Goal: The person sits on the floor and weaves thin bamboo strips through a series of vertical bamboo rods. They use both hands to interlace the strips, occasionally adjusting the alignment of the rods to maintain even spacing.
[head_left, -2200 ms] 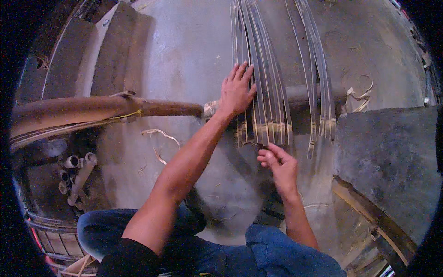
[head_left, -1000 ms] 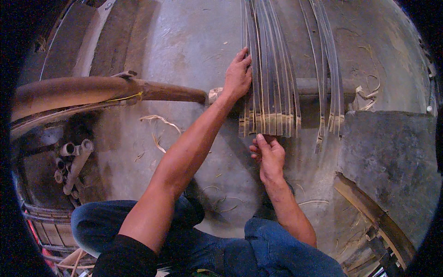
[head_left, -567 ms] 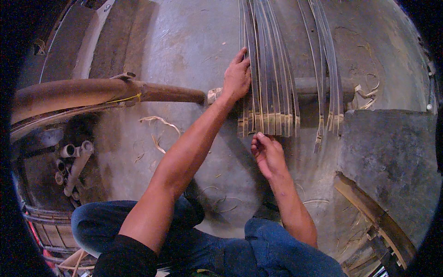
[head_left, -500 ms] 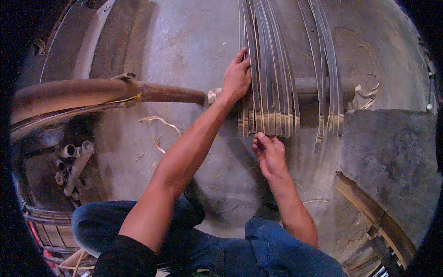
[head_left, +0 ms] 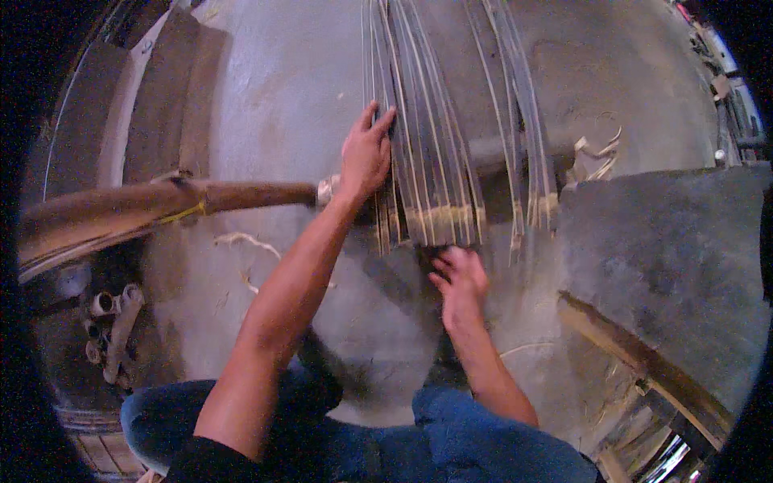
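Observation:
Long, thin dark strips with pale edges, which look like split bamboo strips [head_left: 435, 161], lie side by side in a bundle running away from me. A pale band crosses them close to their near ends. My left hand [head_left: 366, 157] rests along the bundle's left side, fingers stretched out over the leftmost strips. Just below the near ends is my right hand [head_left: 463, 282], its fingers blurred but apart, and I see nothing held in it. A smaller group of similar strips [head_left: 527, 145] lies to the right.
Both groups of strips cross a thick round pole [head_left: 491, 153]. On the left is a long brown bamboo pole [head_left: 258, 194] with a yellow tie, above several cut tubes [head_left: 121, 322]. A dark grey slab [head_left: 660, 241] and a split bamboo piece [head_left: 636, 354] occupy the right side.
The view has shifted, so most things sit farther left. My right hand's fingers have parted from their pinch at the strip ends. A few strips on the left stand apart from the rest.

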{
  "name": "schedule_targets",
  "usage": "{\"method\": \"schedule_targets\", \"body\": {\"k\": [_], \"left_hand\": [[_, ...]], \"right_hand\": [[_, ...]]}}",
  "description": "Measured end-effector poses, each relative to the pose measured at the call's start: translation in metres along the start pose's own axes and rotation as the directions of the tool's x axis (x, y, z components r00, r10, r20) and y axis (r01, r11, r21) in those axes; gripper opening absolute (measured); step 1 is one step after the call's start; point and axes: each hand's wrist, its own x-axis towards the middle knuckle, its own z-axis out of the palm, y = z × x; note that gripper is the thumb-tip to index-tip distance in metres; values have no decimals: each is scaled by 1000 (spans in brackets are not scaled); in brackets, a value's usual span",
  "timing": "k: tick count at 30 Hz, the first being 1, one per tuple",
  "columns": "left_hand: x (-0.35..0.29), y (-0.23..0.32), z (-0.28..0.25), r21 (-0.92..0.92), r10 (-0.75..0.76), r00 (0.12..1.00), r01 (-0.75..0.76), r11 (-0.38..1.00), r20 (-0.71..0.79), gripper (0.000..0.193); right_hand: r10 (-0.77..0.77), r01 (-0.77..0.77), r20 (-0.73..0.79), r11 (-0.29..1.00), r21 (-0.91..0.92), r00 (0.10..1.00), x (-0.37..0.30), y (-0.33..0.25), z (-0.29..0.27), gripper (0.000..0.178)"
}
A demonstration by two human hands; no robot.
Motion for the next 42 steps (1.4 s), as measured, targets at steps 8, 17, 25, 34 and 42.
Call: {"method": "schedule_targets", "body": {"k": [8, 17, 25, 34, 42], "left_hand": [[-7, 32, 3, 11, -116, 992, 115, 993, 55, 45], [-6, 37, -7, 16, -140, 986, 139, 990, 94, 49], [-9, 22, -6, -63, -130, 986, 137, 989, 101, 47], [-11, 24, -1, -85, -118, 990, 125, 989, 80, 47], [-10, 19, -5, -84, -130, 988, 136, 987, 78, 47]], "right_hand": [[-256, 258, -242, 966, -26, 936, 31, -62, -49, 27], [-907, 605, 6, 276, -747, 421, 6, -51, -58, 22], [-537, 661, 389, 649, -376, 748, -19, -114, 29, 44], [-344, 423, 361, 890, -169, 867, 2, -27, 47, 45], [-355, 500, 468, 834, -232, 809, 3, -28, 69, 42]]}}
